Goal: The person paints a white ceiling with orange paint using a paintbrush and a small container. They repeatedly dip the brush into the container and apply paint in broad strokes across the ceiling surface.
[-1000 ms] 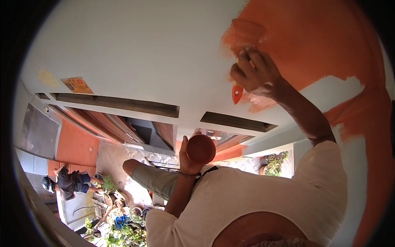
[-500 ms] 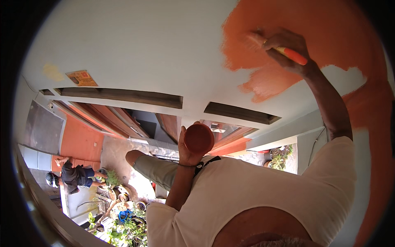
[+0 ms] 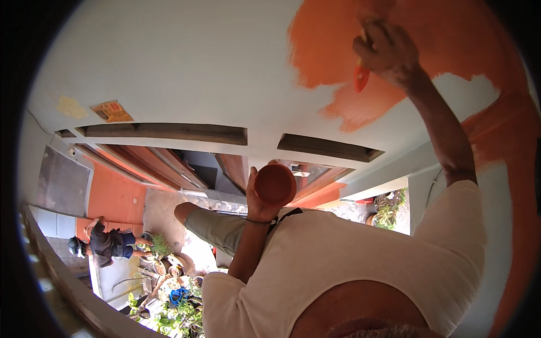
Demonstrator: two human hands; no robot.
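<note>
My right hand (image 3: 393,53) is raised against the pale wall (image 3: 197,56), fingers closed round a paintbrush (image 3: 361,79). Its orange-red handle end points down, and the bristles are hard to make out against the wet-looking orange paint (image 3: 321,50). That orange patch has a ragged left and lower edge. Lower, in front of my body, my left hand (image 3: 256,205) grips a round reddish-brown cup (image 3: 275,185) from its left side. The cup's open top faces up; I cannot tell how full it is.
Two long dark vent openings (image 3: 163,133) cut the wall, above brown-framed windows (image 3: 152,163). A small orange sign (image 3: 111,111) hangs at left. Far lower left, another person (image 3: 107,245) in dark clothes stands near potted plants (image 3: 174,298).
My right hand has moved up slightly, and the brush has turned from pointing left to upright with its handle downward. The left hand and cup have barely shifted.
</note>
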